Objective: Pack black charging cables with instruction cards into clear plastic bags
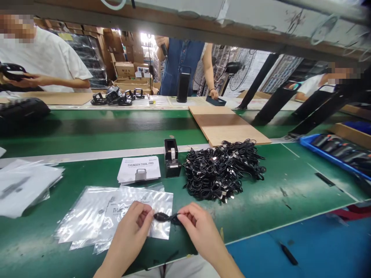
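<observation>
Between my two hands a small bundled black cable (162, 217) is stretched sideways over the edge of the clear bags. My left hand (133, 224) pinches its left end, and my right hand (198, 222) pinches the right end. Beneath my left hand lie several clear plastic bags (84, 216) with printed leaflets inside. Just beyond them rests a stack of "Thunder Trail Pro" leaflets (139, 170). A black tape dispenser (172, 158) stands beside that stack. Ahead of my right hand is a large heap of bundled black cables (223, 170).
More bagged leaflets (29, 185) lie at the left. A wooden board (226, 123) spans the middle, and a blue tray (319, 154) of dark items sits at right. Across the bench stand co-workers, one in a blue denim garment (182, 65), near a black speaker (183, 87). A shelf (203, 27) hangs overhead.
</observation>
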The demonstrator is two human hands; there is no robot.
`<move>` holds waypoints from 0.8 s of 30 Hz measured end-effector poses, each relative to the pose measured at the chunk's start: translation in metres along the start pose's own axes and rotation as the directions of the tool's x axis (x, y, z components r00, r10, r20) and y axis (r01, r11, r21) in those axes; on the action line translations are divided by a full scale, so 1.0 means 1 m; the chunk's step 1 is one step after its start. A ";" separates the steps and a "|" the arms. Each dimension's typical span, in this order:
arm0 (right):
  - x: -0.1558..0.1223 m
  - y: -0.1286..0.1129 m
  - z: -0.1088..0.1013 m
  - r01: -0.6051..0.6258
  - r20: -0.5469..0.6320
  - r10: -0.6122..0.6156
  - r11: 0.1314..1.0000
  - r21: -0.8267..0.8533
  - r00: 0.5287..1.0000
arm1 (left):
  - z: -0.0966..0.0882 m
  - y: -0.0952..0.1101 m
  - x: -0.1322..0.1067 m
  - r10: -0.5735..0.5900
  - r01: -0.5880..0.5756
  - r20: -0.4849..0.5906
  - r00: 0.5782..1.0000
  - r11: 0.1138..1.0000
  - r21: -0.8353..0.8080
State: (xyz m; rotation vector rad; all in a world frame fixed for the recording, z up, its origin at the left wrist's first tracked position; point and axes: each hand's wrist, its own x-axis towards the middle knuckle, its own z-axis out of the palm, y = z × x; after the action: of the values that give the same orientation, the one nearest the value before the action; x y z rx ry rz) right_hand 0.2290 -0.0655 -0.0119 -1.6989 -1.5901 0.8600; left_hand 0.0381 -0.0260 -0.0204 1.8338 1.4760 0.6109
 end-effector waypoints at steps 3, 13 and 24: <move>0.000 0.003 0.004 0.066 -0.004 -0.067 0.995 -0.081 0.998 | -0.002 0.000 0.000 -0.043 0.039 -0.033 0.999 0.995 -0.096; 0.020 -0.031 0.032 0.208 0.050 -0.206 0.977 -0.041 0.977 | -0.007 0.013 -0.007 0.104 -0.118 -0.101 0.989 0.983 -0.139; 0.068 -0.121 -0.015 0.528 0.426 -0.471 0.849 -0.018 0.772 | -0.055 0.015 0.001 -0.118 -0.077 -0.396 0.911 0.894 -0.442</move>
State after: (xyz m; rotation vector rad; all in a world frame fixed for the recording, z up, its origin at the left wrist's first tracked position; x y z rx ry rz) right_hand 0.1751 0.0085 0.0934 -1.1085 -2.2975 0.8689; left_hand 0.0081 -0.0146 0.0261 1.3710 1.4516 1.2800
